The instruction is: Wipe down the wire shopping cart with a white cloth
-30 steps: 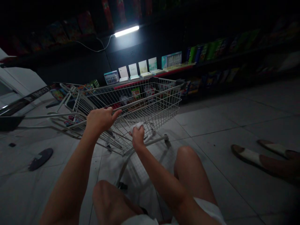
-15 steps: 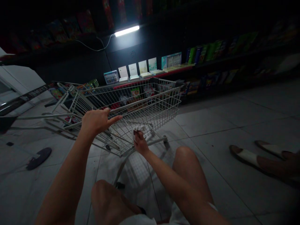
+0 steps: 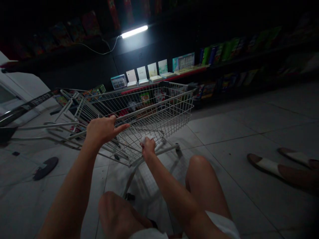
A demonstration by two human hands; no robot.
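Observation:
A wire shopping cart [image 3: 171, 99] stands before me, its push handle off to the left. My left hand [image 3: 101, 129] is closed over the cart's near top rail, with the thumb pointing right along the side. Lower down, my right hand [image 3: 149, 146] holds a crumpled white cloth [image 3: 144, 138] against the wires of the basket's near side, close to the bottom edge. The fingers of the right hand cover most of the cloth.
Behind the cart, dark shelves carry boxed sets [image 3: 183, 63], upright books and packets. A lit tube lamp [image 3: 134, 31] hangs above them. At the right are another person's feet in sandals [image 3: 269, 166]. A round dark base [image 3: 46, 168] stands on the tiled floor at left.
My right hand has turned and shifted slightly on the basket side, so less of the cloth shows. The left hand keeps its place on the rail.

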